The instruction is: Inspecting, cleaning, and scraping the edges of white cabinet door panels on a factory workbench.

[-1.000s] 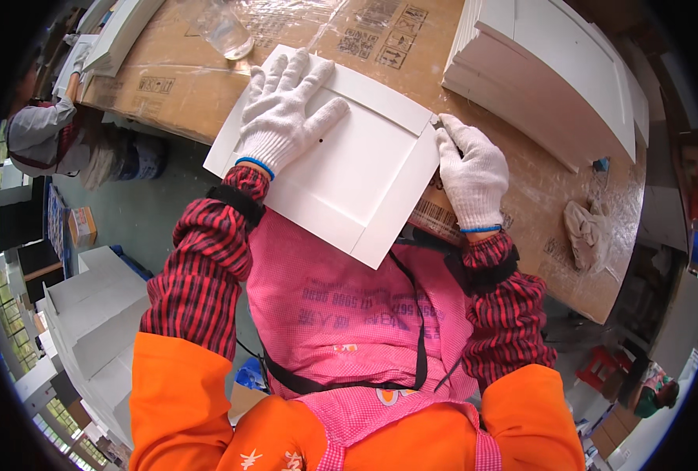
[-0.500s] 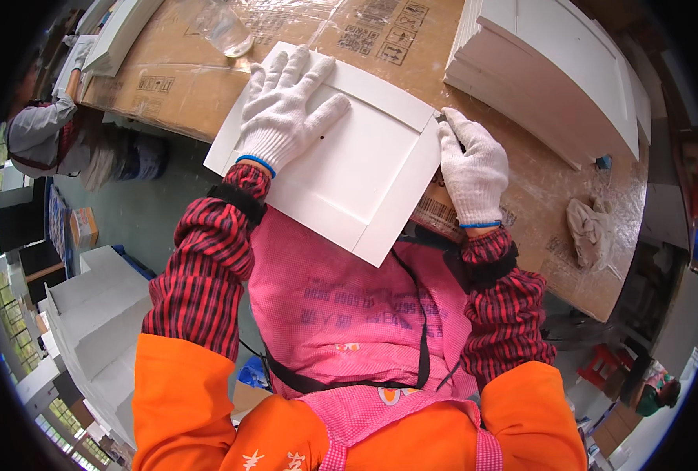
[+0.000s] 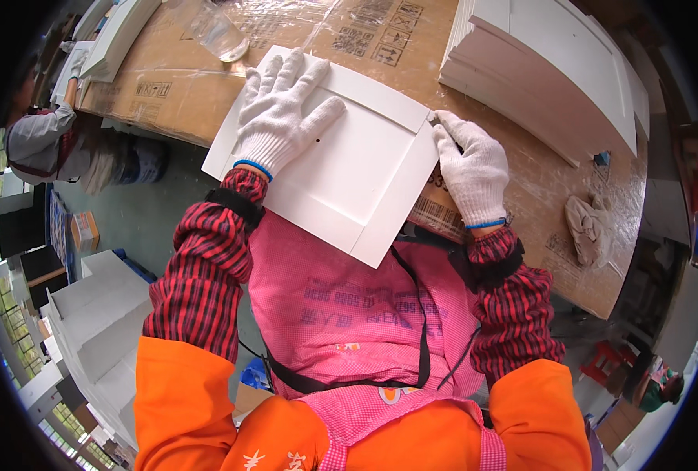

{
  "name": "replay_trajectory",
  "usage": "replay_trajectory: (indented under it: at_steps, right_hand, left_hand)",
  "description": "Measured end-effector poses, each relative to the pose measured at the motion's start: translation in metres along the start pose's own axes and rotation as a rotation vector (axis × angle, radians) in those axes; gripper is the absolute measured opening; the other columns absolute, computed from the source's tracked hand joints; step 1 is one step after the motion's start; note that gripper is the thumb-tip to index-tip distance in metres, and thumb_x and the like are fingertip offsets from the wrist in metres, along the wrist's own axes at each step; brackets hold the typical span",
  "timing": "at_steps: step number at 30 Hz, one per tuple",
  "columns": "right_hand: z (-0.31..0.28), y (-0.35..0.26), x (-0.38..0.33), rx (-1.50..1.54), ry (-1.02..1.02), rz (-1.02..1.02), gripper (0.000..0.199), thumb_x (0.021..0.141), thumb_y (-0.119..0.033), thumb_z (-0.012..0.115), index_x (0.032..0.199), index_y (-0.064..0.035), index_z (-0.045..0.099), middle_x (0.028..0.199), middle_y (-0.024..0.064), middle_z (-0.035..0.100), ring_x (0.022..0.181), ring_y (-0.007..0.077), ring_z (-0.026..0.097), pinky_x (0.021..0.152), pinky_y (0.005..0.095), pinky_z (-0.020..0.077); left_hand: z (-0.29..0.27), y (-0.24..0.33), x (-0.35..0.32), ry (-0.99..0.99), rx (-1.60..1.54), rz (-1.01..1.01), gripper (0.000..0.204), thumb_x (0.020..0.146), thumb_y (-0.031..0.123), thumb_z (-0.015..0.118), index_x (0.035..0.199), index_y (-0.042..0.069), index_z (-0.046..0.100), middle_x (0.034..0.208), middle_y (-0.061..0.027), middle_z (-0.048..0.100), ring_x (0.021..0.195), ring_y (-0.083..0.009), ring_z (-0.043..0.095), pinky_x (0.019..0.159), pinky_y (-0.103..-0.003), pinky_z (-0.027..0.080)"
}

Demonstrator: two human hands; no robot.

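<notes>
White panel (image 3: 357, 169) lies partly hidden — beneath the left hand (image 3: 280, 116).

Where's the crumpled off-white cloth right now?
In the head view, the crumpled off-white cloth lies at right on the brown cardboard-covered table, right of the white-gloved right hand and lower in the picture than the white panel stack.

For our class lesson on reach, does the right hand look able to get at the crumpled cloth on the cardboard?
Probably yes. Only flat cardboard shows between the right hand and the crumpled cloth, though the hand would likely first have to leave the edge of the white panel.
</notes>
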State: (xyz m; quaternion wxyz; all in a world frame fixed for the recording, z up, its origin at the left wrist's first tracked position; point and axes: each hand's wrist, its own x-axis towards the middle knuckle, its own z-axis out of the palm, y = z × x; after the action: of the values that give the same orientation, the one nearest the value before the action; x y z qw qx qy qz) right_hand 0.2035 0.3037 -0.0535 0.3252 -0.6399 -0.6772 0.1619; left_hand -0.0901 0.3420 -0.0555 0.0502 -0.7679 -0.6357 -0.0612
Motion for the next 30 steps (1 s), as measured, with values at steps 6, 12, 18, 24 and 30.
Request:
replay_trajectory:
  at_steps: [6,12,18,24,30]
  right_hand:
    - [0.006,0.010,0.006,0.037,0.070,-0.009,0.026,0.096,-0.026,0.075,0.119,-0.0146,0.081,0.106,0.0117,0.078,0.097,0.0324,0.075,0.084,0.0397,0.0591]
    - [0.002,0.008,0.000,0.030,0.027,-0.054,0.026,0.096,-0.026,0.075,0.118,-0.0148,0.081,0.103,0.0113,0.077,0.096,0.0318,0.075,0.083,0.0398,0.0591]
    - [-0.001,-0.002,0.003,-0.033,0.007,-0.005,0.027,0.097,-0.017,0.076,0.123,-0.0092,0.079,0.109,0.0139,0.078,0.100,0.0274,0.077,0.088,0.0342,0.0590]
    - [-0.001,0.002,0.002,-0.057,0.097,-0.145,0.023,0.095,-0.024,0.075,0.117,-0.0179,0.080,0.094,0.0083,0.074,0.087,0.0314,0.073,0.074,0.0403,0.0581]
    - [-0.012,-0.006,-0.008,-0.135,-0.009,-0.154,0.022,0.096,-0.024,0.074,0.117,-0.0179,0.079,0.095,0.0075,0.072,0.085,0.0314,0.072,0.073,0.0403,0.0578]
  left_hand:
    - [0.000,0.004,0.001,0.014,-0.012,0.009,0.075,0.100,0.072,0.052,0.162,0.029,0.048,0.174,-0.0102,0.033,0.164,-0.0318,0.023,0.136,-0.048,0.012]
    - [0.002,0.002,0.000,0.019,-0.010,0.008,0.075,0.100,0.072,0.053,0.161,0.029,0.049,0.174,-0.0106,0.034,0.163,-0.0327,0.024,0.136,-0.050,0.012]
    - [-0.001,0.002,0.000,0.022,-0.013,0.006,0.074,0.100,0.071,0.053,0.161,0.029,0.050,0.174,-0.0106,0.034,0.164,-0.0319,0.022,0.136,-0.049,0.012]
    - [0.000,0.003,0.002,0.018,-0.026,0.012,0.073,0.101,0.070,0.053,0.161,0.028,0.050,0.174,-0.0105,0.033,0.164,-0.0315,0.021,0.136,-0.049,0.011]
    - [-0.001,0.003,0.000,0.025,-0.016,0.006,0.073,0.101,0.071,0.053,0.161,0.029,0.050,0.175,-0.0092,0.033,0.164,-0.0310,0.020,0.136,-0.047,0.012]
